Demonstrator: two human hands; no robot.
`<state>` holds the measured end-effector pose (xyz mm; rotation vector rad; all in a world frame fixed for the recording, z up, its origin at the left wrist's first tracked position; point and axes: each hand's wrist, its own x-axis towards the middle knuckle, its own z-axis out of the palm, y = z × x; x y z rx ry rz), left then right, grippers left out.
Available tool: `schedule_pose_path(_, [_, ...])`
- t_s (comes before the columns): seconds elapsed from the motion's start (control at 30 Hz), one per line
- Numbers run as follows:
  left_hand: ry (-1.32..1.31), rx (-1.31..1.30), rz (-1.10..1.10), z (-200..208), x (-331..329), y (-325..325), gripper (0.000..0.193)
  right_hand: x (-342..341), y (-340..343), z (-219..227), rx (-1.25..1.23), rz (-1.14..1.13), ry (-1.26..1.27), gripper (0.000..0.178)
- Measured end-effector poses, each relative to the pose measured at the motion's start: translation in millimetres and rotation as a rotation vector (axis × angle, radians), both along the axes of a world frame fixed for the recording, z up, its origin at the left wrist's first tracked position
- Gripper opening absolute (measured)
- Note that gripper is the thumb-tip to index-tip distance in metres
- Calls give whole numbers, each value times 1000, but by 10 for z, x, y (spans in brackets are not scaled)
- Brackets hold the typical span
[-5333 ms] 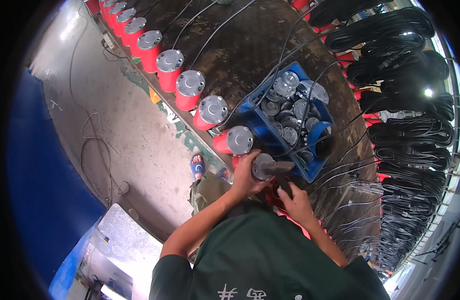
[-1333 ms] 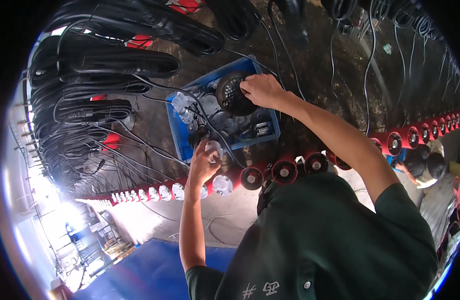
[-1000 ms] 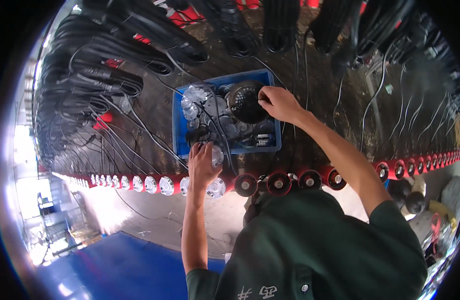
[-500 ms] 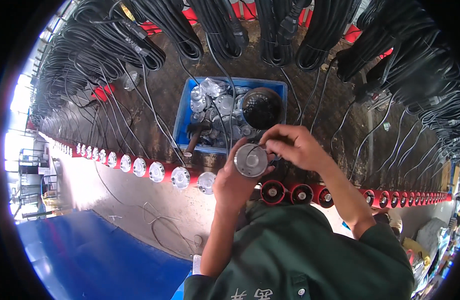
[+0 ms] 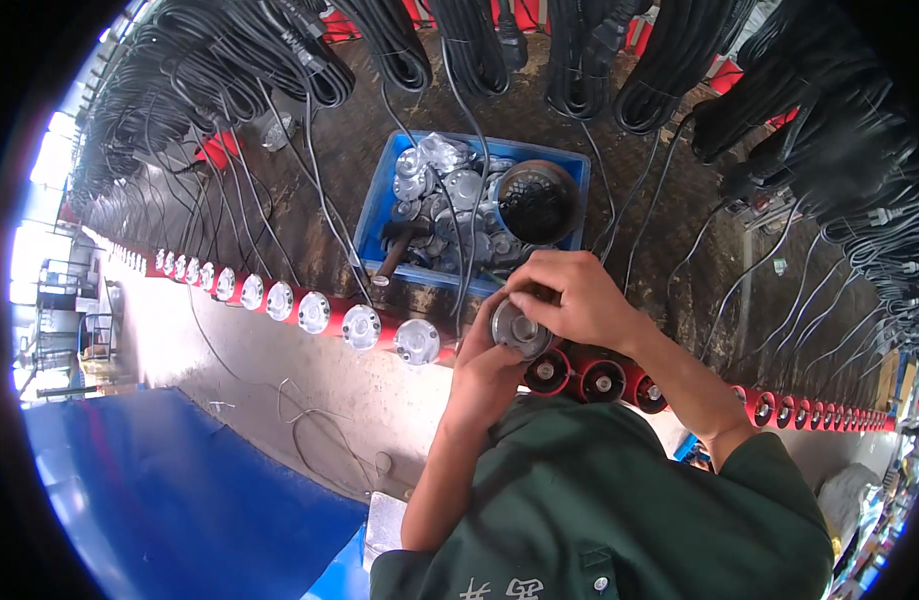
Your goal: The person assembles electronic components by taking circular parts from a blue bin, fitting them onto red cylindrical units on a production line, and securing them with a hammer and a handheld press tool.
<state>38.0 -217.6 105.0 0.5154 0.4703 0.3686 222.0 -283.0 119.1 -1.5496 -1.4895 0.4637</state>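
1. Round silvery cap (image 5: pixel 520 330) with a dark centre, held at the bench edge in the row of red units (image 5: pixel 600 380), just below the blue crate (image 5: pixel 380 200).
2. Left hand (image 5: pixel 485 365) cupped under it, right hand (image 5: pixel 570 300) clenched over its top.
3. Half a second ago held slightly higher and further left; now lowered onto the row.
4. Crate of metal parts behind; black cables (image 5: pixel 460 150) draped across it.

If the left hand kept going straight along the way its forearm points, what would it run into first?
Likely the blue crate of round metal parts just beyond it. The left hand already cups the round silver cap with the right hand on top; depth is hard to judge.
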Motion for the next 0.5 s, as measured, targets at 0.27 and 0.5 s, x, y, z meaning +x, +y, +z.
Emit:
schedule_pose_path(0.27, [-161,-46,330,-107,-87,-164,83,-422,-350,-518,-146,-213,733,27])
schedule_pose_path(0.5, [-215,-1,486,-198,-219,-170,94,-505,-249,-368,-338,20,933,22])
